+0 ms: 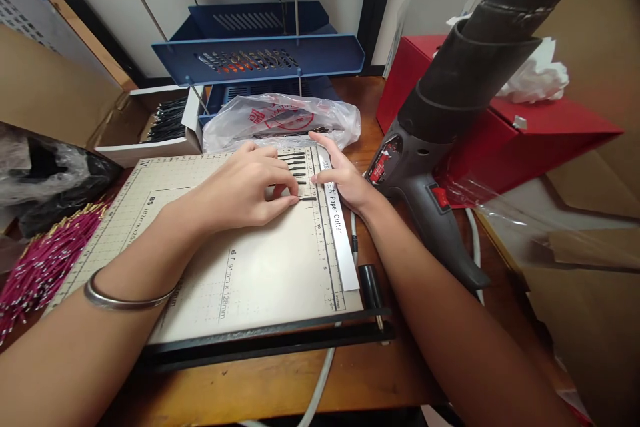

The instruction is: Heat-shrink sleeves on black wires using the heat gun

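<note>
A paper cutter board (240, 273) with a printed grid lies on the wooden desk. Several short black tubes (299, 170) lie in a row near its white ruler strip (340, 227). My left hand (245, 190) rests on the board with its fingers curled, and its fingertips pinch the nearest black tube (306, 199). Beside the ruler strip, my right hand (340, 177) lies with fingers stretched out flat, touching the ends of the tubes. A silver bangle (120, 300) sits on my left wrist.
A grey heat gun (430, 167) stands to the right, in front of a red box (525, 140). Magenta wires (45, 260) lie at the left. Behind the board are a plastic bag (280, 120), a box of black tubes (167, 120) and blue trays (260, 57).
</note>
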Available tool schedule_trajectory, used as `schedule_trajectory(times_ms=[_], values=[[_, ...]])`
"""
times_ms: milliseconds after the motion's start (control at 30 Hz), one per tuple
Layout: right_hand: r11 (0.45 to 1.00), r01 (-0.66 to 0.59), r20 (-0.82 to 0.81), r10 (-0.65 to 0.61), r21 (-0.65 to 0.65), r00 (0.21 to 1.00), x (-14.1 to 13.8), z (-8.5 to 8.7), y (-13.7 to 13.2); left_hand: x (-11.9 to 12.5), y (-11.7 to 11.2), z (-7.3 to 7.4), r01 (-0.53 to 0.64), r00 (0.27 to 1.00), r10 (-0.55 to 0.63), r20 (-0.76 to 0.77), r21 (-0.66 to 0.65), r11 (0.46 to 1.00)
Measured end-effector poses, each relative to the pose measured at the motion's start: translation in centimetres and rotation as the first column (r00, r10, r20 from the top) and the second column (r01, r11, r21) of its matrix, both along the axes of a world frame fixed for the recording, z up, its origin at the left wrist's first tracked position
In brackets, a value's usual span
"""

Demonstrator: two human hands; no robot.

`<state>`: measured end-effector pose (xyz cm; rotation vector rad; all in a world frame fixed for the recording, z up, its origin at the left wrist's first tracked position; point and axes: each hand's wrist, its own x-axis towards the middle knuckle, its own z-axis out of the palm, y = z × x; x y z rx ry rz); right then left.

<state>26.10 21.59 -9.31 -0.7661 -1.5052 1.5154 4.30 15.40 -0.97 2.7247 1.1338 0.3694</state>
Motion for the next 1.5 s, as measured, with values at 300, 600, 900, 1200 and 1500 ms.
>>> schedule_trajectory(times_ms=[300,600,900,1200,1500], values=[[0.998,-0.031,0.054,0.034,-0.052,0.998,0.9,0.4,-1.4,-1.0,0.5,-0.5,-0.073,0.997,0.073,0.006,0.067,0.995],[0.997,-0.046,0.045,0.049,-0.064,0.998,0.7,0.4,-1.2,-1.4,0.7,-0.3,-0.098,0.995,0.098,-0.009,0.024,0.995],[0.997,-0.060,0.072,0.063,-0.039,0.995,0.9,0.8,-1.4,-1.2,0.6,-0.2,-0.099,0.995,0.099,-0.005,0.000,0.995],[0.998,-0.066,0.091,0.065,-0.002,0.994,1.0,0.9,-1.4,-1.1,0.7,-0.3,-0.097,0.995,0.097,-0.002,0.020,0.995],[0.997,-0.080,0.065,0.081,-0.024,0.995,0.9,0.9,-1.5,-0.9,0.6,-0.5,-0.103,0.995,0.103,-0.013,0.013,0.995]])
